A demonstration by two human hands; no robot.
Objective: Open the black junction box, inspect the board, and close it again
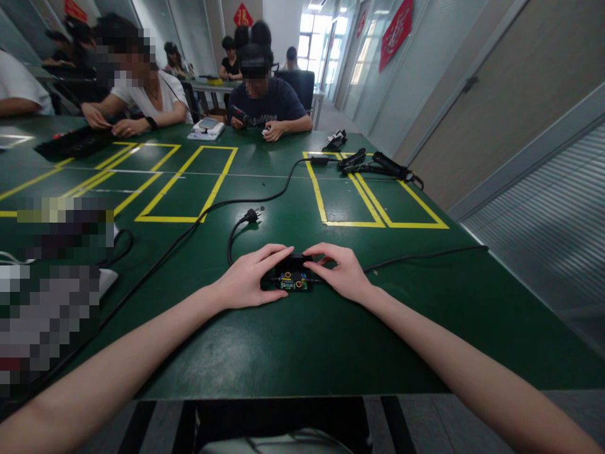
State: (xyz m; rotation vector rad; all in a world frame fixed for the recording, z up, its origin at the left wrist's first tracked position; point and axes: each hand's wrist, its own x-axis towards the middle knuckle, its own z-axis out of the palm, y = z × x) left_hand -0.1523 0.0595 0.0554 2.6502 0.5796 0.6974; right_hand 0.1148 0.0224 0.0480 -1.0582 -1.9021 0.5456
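A small power adapter lies opened on the green table in front of me, its circuit board (293, 281) showing with copper-wound coils. Behind the board stands a black casing half (299, 260). My left hand (248, 277) spans the adapter's left end, thumb at the near edge and fingers on the casing half. With thumb and fingers bent close together, my right hand (344, 272) grips the right end of the black casing half. Cords run out of both ends; the left one leads to a black plug (251, 215). The fingertips partly cover the casing.
A long black cable (222, 203) crosses the table to a small black box (319, 161). Black straps or tools (378, 165) lie at the far right. Yellow tape (354, 224) marks rectangles. Blurred-out items stand at left. Two people work across the table, one with a handheld tool (242, 115).
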